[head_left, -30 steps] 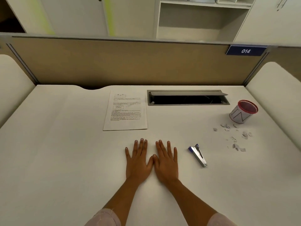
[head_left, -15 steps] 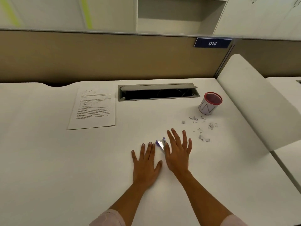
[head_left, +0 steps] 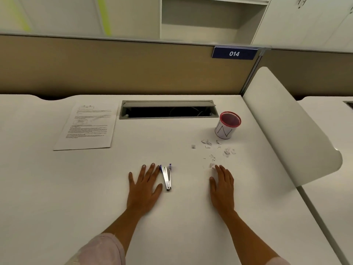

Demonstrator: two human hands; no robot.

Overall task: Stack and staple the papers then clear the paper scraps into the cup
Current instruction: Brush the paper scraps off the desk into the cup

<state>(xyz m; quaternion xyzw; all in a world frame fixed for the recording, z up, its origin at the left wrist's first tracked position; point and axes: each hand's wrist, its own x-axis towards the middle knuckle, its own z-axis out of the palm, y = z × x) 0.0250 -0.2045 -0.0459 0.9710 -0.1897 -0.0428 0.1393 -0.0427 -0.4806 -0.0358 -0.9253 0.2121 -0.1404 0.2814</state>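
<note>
Printed papers [head_left: 87, 127] lie in a neat pile at the back left of the white desk [head_left: 57, 188]. A small blue and silver stapler [head_left: 167, 176] lies on the desk just right of my left hand [head_left: 144, 185], whose fingers are flat on the surface. My right hand [head_left: 222, 185] also lies flat, fingertips touching the nearest of several white paper scraps [head_left: 215, 150]. The scraps are strewn in front of a white cup [head_left: 227, 125] with a red rim, standing at the back right. Both hands hold nothing.
An open cable slot [head_left: 168, 109] is sunk into the desk behind the stapler. A tan partition [head_left: 133, 69] with a blue 014 sign [head_left: 234, 53] closes the back. A white curved divider [head_left: 290, 127] borders the right side.
My right hand has moved right, away from the stapler to the scraps. The stapler now lies turned lengthwise beside my left hand. The view has shifted right.
</note>
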